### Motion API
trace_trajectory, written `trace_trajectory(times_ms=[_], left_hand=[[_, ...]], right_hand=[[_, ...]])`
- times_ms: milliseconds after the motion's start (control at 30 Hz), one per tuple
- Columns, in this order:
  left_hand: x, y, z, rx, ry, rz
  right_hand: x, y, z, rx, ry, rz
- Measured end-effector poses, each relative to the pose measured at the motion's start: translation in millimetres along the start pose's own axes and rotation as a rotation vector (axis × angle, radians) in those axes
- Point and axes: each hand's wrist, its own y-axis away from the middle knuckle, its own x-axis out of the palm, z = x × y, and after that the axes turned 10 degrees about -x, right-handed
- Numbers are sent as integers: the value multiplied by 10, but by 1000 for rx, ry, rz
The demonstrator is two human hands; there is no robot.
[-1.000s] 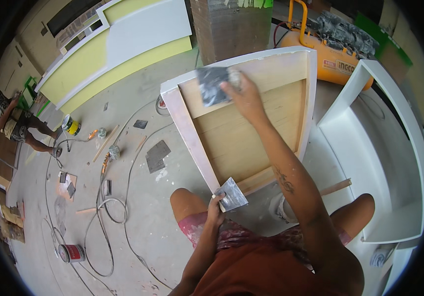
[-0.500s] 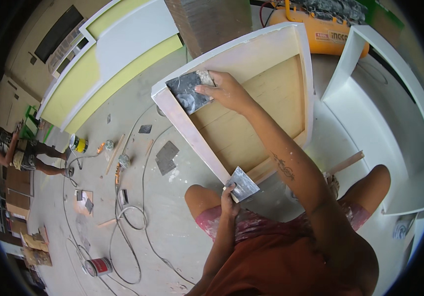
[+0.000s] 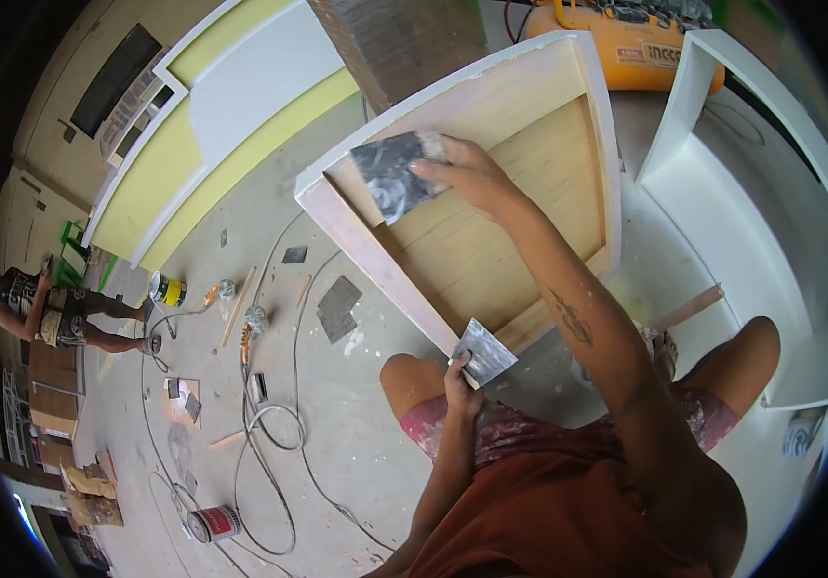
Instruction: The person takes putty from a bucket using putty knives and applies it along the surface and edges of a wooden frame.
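Note:
My right hand (image 3: 481,178) is closed on a dark, square-bladed putty knife (image 3: 387,183) smeared with white paste. Its blade is over the upper left corner of a shallow wooden drawer-like box (image 3: 356,252) with white-coated edges; whether it touches the wood I cannot tell. Down by the box's lower corner, my left hand (image 3: 462,385) grips a second putty knife (image 3: 487,354), whose grey blade carries whitish smears. The box leans in front of my knees with its plywood panel facing me.
Hoses (image 3: 295,385), a paint can (image 3: 213,523) and dark sanding sheets (image 3: 339,310) lie on the floor at left. An orange air compressor (image 3: 626,53) stands behind the box, a white curved cabinet frame (image 3: 722,202) at right. Another person (image 3: 53,313) stands far left.
My right hand has moved its putty knife rightward, away from the box's left corner. The left hand keeps its knife by the lower corner. The whole view has shifted slightly.

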Motion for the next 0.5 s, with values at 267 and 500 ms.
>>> trace_trajectory(times_ms=[267, 500], left_hand=[[156, 268, -133, 98, 194, 26], [950, 1056, -721, 254, 484, 104]], right_hand=[[-24, 787, 296, 231, 336, 138], [636, 1473, 368, -388, 425, 497]])
